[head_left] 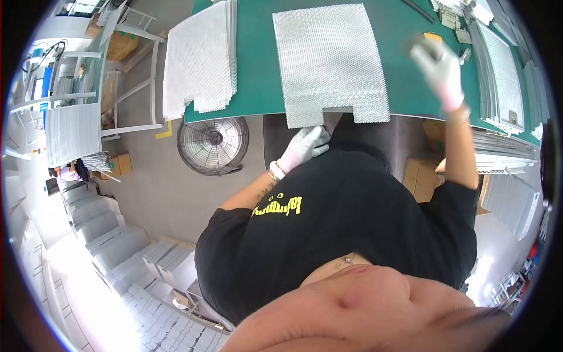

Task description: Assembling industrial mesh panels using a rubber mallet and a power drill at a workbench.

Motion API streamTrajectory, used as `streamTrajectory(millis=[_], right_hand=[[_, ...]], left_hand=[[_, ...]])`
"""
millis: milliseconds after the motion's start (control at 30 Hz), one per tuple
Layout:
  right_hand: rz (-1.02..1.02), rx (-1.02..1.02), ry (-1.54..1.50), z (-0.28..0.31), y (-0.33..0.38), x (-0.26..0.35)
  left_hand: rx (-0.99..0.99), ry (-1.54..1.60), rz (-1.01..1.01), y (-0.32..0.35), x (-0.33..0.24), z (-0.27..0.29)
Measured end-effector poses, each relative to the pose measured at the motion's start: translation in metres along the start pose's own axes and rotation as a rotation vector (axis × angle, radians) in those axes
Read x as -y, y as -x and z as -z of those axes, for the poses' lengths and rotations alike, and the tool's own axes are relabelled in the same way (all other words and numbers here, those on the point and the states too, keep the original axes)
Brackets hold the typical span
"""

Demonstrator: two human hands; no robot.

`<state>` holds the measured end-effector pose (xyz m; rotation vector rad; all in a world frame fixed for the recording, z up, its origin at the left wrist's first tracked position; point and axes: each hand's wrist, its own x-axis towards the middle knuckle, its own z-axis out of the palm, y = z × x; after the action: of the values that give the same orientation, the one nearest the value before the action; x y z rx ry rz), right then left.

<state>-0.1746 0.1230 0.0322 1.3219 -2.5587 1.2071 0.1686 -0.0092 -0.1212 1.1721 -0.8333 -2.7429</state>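
Observation:
A silvery metal mesh sheet (331, 58), with a notch in its near edge, lies on the green table (255, 70). Its near end reaches over the table's front edge. Just below that notch is my left hand (305, 148), in a white glove with grey fingertips. Its fingers are curled, and what they hold, if anything, is hidden. Over the right side of the table, apart from the sheet, I hold up my right hand (438, 70), gloved the same way. Its fingertips are smeared by motion beside a small orange-yellow thing (433, 38).
A stack of mesh sheets (199, 61) lies at the table's left. More framed mesh panels (498, 76) stand at the right edge. Below the table on the left is a round floor fan (213, 145); cardboard boxes (421, 179) sit at the lower right. A dark rod (419, 10) lies far back.

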Motion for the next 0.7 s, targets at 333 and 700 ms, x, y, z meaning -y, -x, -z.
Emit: streamTrajectory(millis=[333, 700], right_hand=[[-0.888, 0.306, -1.467, -0.164, 0.208, 0.038], [-0.662, 0.466, -1.000, -0.150, 0.175, 0.036]], left_hand=[[-0.043, 0.088, -0.322, -0.019, 0.010, -0.017], [-0.124, 0.029, -0.342, -0.017, 0.012, -0.021]])
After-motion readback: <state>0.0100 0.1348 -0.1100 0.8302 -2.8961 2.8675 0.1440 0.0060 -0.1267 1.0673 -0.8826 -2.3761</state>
